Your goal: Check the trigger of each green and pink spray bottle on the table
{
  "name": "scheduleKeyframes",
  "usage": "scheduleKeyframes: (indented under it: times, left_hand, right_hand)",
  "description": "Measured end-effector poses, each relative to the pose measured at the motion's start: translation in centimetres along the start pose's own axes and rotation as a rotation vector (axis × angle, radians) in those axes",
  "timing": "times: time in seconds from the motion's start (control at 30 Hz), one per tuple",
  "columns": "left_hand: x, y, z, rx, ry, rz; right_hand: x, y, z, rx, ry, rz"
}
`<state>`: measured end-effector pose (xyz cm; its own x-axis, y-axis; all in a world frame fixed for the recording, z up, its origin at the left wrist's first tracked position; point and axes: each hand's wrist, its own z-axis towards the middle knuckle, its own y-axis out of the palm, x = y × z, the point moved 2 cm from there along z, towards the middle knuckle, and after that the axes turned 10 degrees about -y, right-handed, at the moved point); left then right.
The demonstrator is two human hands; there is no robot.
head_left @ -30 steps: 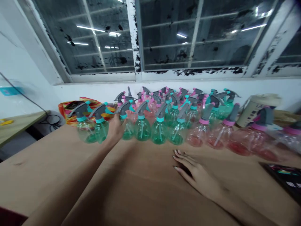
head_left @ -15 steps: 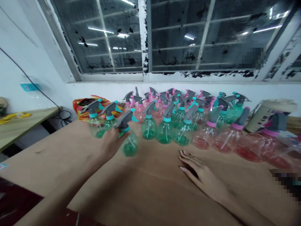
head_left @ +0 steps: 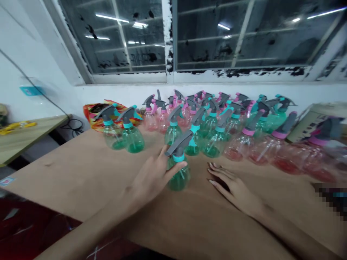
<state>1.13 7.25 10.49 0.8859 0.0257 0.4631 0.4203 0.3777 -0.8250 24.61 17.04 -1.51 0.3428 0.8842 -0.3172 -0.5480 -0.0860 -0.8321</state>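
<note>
My left hand (head_left: 153,175) is closed around a green spray bottle (head_left: 178,173) with a grey trigger head and teal collar, held upright just above or on the brown table (head_left: 81,169), in front of the row. My right hand (head_left: 233,187) lies flat and open on the table, palm down, just right of that bottle. Behind stand several green spray bottles (head_left: 211,141) and pink spray bottles (head_left: 244,146) in rows under the window. Two more green bottles (head_left: 127,135) stand apart at the left.
A red and yellow bag (head_left: 94,115) lies at the table's back left. A cream container (head_left: 311,121) stands at the right behind the pink bottles. A lower wooden bench (head_left: 24,139) with yellow items and a black cable is at the far left.
My left hand has pulled one green bottle out of the front row and carried it right and toward me, close to my right hand. The right hand has stayed flat.
</note>
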Motion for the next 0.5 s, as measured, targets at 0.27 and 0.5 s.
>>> scheduleKeyframes:
  times: [0.27,0.5]
  left_hand:
    - [2.9,2.0,1.9,-0.145,0.036,-0.070]
    - [4.8,2.9,4.3,-0.303,0.087,-0.468]
  right_hand:
    - [-0.7,-1.0,0.9,-0.024,0.000,-0.025]
    - [-0.6,-0.9,0.7,-0.027,0.010,-0.001]
